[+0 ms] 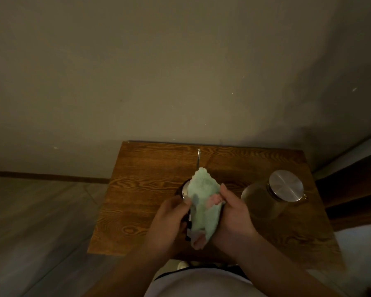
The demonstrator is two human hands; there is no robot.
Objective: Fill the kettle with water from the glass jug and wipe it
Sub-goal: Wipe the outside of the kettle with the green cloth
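A pale green cloth (202, 205) with pink patches is bunched over the kettle in the middle of the wooden table (150, 181). Only the kettle's shiny rim (185, 190) at the left and its thin spout (198, 158) pointing away from me show. My left hand (169, 224) grips the cloth's left side against the kettle. My right hand (231, 215) clasps the cloth's right side. To the right stands the glass jug (263, 201) with a round metal lid (286, 185), apart from both hands.
The small table stands against a plain wall (180, 71). Grey floor (34, 221) lies to the left. A dark piece of furniture (356, 189) borders the table's right side. My white shirt (201, 284) fills the bottom.
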